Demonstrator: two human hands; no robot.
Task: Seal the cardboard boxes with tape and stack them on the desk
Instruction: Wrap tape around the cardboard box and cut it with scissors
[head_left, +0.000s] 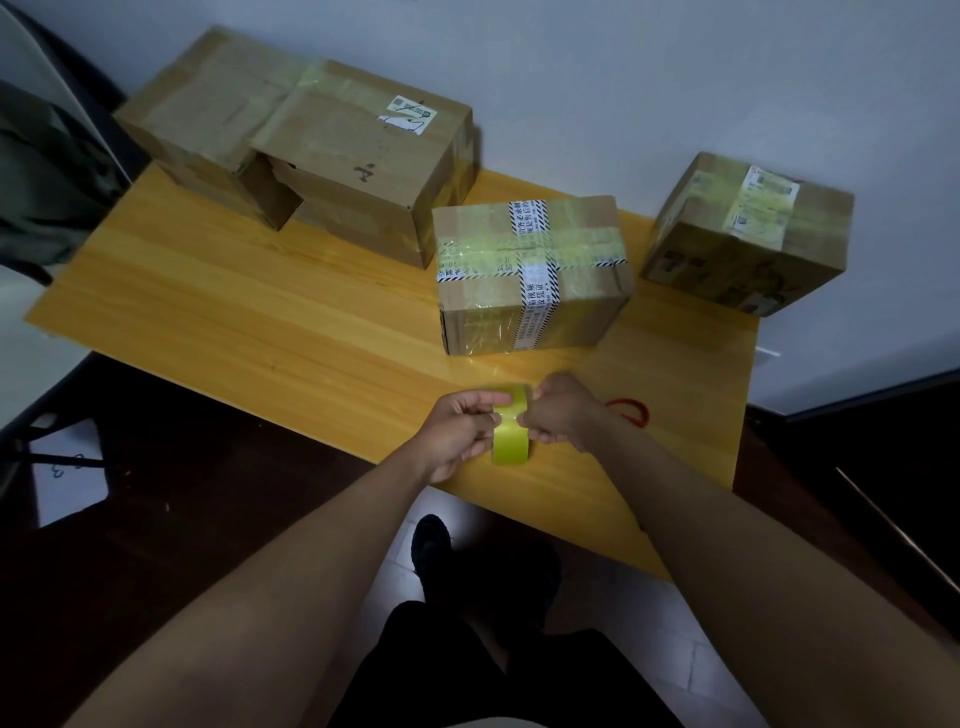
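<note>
Both hands on the yellow tape roll at the near edge of the desk, boxes waiting beyond.

I see my left hand (457, 431) gripping the tape roll (511, 431) from its left side, fingers curled over the top, while my right hand (558, 413) pinches at the roll's right edge with fingers curled tight; the two hands sit close together with the roll upright between them, just above the wooden desk (260, 322). Directly beyond the roll stands a taped box (530, 275) crossed with yellow and printed white tape. A labelled box (748, 234) sits well apart at the right, near the wall. At the far left two large boxes (311, 156) press side by side. A red loop (631, 408) lies just beside my right wrist.
</note>
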